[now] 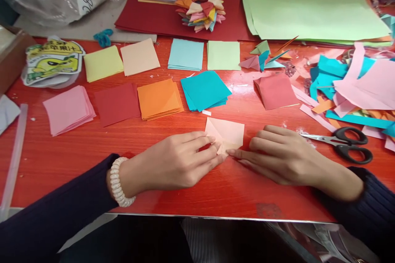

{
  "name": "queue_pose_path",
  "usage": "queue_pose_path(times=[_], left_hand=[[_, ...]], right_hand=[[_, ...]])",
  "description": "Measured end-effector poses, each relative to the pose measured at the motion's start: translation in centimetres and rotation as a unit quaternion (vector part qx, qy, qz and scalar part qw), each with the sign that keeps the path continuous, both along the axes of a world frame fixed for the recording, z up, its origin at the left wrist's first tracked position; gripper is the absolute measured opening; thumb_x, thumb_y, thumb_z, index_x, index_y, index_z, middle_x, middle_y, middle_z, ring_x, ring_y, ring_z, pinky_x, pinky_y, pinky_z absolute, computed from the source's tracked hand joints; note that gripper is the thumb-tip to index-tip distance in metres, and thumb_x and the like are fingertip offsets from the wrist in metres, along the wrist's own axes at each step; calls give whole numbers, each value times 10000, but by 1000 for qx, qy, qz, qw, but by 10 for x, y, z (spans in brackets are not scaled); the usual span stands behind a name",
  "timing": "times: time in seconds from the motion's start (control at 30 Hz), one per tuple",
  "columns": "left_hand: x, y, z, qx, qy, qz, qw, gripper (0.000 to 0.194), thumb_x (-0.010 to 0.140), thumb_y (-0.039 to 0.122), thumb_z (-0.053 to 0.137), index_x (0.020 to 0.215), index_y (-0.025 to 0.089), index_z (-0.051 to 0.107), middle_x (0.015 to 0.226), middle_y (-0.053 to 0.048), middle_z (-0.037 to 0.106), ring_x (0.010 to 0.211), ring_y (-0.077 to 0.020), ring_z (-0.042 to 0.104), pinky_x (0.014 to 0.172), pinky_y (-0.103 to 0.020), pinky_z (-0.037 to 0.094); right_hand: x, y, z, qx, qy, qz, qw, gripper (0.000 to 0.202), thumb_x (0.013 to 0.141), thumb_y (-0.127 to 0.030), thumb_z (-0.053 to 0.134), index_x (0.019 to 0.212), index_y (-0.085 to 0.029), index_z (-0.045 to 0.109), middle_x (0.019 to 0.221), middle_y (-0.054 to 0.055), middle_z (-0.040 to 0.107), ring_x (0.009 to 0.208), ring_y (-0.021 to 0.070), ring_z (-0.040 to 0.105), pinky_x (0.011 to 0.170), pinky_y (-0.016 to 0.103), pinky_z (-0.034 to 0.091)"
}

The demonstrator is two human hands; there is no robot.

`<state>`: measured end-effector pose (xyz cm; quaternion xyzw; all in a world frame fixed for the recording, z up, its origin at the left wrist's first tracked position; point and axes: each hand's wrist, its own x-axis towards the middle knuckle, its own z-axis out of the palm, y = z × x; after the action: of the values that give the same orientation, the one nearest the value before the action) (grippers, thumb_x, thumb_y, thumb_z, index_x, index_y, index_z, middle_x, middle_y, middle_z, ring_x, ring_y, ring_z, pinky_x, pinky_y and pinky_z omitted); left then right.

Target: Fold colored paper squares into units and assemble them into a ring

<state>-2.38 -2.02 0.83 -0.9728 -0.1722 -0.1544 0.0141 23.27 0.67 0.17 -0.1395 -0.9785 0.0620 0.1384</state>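
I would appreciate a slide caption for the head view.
Left hand and right hand touch a creased peach paper sheet on a red table.

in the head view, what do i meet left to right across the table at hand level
Translucent strip, coiled bracelet, left hand, creased peach paper, right hand, black-handled scissors.
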Motion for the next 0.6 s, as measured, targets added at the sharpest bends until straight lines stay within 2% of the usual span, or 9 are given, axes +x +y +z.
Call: queue_pose_path(times=[0.23,0.37,0.47,0.6], left_hand=[[-2,1,1,-39,-24,4,999,292,894,81,353,1045,91,604,1049,-113,653,1023,-214,599,886,-367,519],[-8,7,-5,-108,-58,-16,992,301,834,24,356,985,87,608,1117,-103,629,1104,-201,551,1002,-378,434],[-11,12,-8,-120,-51,-9,991,287,797,7,399,982,103,596,1163,-82,607,1144,-196,518,1042,-395,385],[-9,14,-10,-87,-42,9,995,280,845,45,392,1021,140,587,1140,-69,620,1121,-180,531,1015,-389,398]], right_hand=[[15,13,-3,-33,9,-53,998,290,859,-175,485,1142,-199,542,695,20,551,626,141,464,574,295,368],[13,17,1,-19,15,-101,995,343,839,-187,526,1181,-208,516,963,76,585,823,179,519,705,337,427],[8,15,3,-17,5,-67,998,333,843,-178,517,1177,-168,508,1016,96,584,885,192,520,744,351,442],[5,7,0,-22,7,-24,999,276,861,-159,486,1134,-176,523,964,84,582,843,183,514,695,338,452]])
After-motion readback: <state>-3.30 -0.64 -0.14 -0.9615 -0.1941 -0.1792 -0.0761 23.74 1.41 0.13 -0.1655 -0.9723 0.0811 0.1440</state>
